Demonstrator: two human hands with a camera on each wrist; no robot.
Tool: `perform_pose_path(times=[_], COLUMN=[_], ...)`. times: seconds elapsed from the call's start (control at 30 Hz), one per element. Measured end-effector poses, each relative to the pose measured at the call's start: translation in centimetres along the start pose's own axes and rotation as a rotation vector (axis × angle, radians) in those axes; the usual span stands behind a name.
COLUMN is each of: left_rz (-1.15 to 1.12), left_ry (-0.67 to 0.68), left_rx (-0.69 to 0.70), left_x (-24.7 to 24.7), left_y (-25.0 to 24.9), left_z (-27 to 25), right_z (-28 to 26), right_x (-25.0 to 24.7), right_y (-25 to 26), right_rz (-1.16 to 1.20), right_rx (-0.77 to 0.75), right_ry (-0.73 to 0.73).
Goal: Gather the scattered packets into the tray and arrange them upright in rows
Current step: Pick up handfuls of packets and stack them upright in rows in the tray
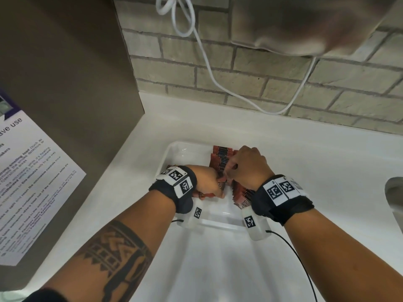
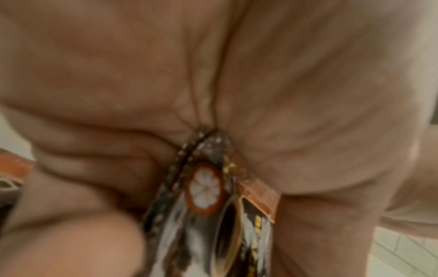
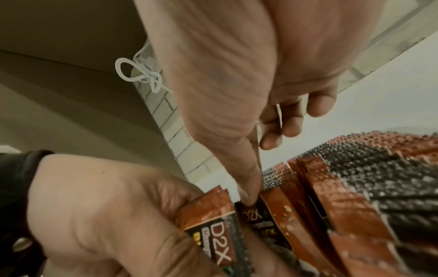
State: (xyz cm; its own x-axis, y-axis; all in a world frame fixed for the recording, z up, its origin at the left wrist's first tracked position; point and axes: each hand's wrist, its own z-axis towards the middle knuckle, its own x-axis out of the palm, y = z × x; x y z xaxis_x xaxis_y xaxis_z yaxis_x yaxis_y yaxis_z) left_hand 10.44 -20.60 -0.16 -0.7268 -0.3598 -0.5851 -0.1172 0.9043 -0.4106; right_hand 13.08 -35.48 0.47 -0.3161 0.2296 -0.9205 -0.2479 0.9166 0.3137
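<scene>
A white tray sits on the white counter. Red-and-black packets stand upright in a row along its right side, and the same row fills the right of the right wrist view. My left hand is over the tray's middle and grips a small bundle of packets; the bundle is wedged in my palm. My right hand is just right of it, its thumb pressing one packet at the near end of the row, fingers curled behind.
A brown cabinet side with a printed notice rises close on the left. A brick wall with a hanging white cable stands behind the counter. A sink's rim shows at the far right. A blurred beige object hangs overhead.
</scene>
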Motion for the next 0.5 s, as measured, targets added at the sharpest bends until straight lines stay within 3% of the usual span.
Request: perform_pose_path(times=[0.5], left_rz=[-0.042], left_ry=[0.016], left_rx=[-0.014], left_x=[0.11], left_y=[-0.28], left_z=[0.19], right_z=[0.16], right_x=[0.30], right_y=[-0.18], right_rz=[-0.002], right_rx=[-0.003], right_ry=[-0.011])
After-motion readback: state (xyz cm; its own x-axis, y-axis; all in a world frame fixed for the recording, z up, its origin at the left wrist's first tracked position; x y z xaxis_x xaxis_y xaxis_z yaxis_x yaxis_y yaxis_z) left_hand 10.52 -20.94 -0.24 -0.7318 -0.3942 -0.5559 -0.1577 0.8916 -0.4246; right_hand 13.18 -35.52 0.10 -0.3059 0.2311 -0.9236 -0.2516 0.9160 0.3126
